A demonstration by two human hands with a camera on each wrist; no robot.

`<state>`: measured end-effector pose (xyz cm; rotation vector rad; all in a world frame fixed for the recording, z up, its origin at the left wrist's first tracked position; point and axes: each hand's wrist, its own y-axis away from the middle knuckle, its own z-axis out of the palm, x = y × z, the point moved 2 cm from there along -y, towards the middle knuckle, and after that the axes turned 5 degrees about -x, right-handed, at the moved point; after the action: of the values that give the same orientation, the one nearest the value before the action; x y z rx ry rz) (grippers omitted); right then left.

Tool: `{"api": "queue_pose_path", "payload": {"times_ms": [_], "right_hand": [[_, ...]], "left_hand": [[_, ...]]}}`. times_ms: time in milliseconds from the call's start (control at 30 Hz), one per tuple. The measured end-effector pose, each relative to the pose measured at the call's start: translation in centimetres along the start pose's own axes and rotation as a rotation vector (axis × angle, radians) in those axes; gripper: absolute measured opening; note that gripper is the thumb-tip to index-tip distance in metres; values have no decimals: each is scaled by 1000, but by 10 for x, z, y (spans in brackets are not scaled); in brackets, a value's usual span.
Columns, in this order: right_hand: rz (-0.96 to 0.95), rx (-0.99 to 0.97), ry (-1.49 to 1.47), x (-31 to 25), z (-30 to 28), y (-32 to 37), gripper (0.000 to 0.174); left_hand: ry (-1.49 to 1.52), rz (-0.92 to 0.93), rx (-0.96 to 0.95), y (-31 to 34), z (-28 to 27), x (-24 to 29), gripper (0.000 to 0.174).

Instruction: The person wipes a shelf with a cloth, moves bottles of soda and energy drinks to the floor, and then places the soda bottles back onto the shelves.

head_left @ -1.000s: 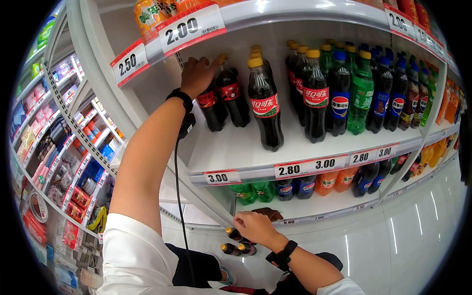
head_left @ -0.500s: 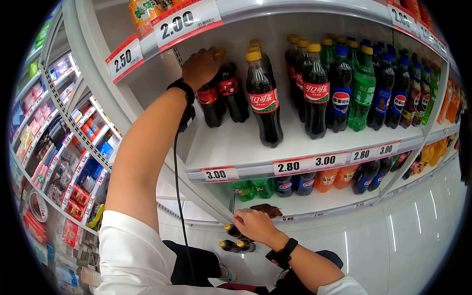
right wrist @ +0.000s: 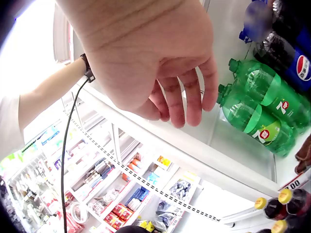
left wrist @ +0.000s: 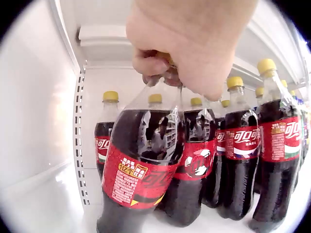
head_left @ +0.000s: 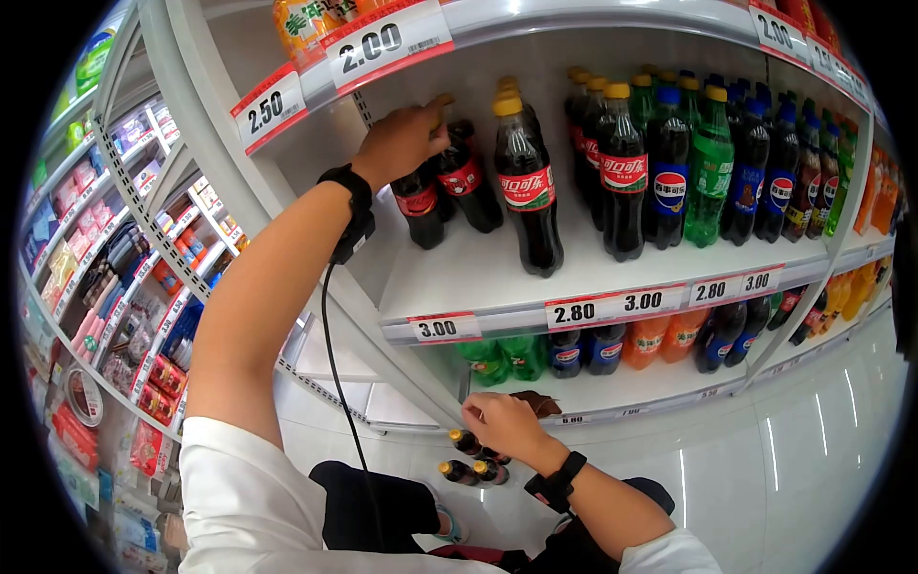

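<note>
The left hand grips a cola bottle by its neck at the left end of the middle shelf. In the left wrist view that bottle leans slightly, the left hand curled round its cap. Another red-labelled bottle stands right behind it. To the right is a further cola bottle. The right hand hangs before the lower shelf, holding nothing; in the right wrist view the right hand has loosely bent fingers.
Several cola bottles stand on the floor below the right hand. More bottles line the shelf to the right. Green bottles are on the lower shelf. A cable hangs from the left wrist. The shelf's side panel is at the left.
In the head view the left hand has shifted slightly right and its gripped bottle shows more clearly. The whole view has moved a little; the right hand keeps about the same pose.
</note>
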<state>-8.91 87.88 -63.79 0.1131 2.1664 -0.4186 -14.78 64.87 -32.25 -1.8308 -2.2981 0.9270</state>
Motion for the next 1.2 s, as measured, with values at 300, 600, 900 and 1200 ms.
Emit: {"api": "queue_pose_path", "payload": {"times_ms": [300,600,900,1200], "right_hand": [[11,84,-294,-7,2,-9,14],[137,-215,-1348,-22,-5,-26,39],[9,-244,-1597,-28,-2,-41,46],[-115,-408,-1838,-57,2,-55,83]], "left_hand": [[-88,76,-50,52,-26,25,35],[-282,318,10,121,-22,74,35],[-389,409,90,169,-23,86,33],[-311,394,85,203,-34,100,37]]}}
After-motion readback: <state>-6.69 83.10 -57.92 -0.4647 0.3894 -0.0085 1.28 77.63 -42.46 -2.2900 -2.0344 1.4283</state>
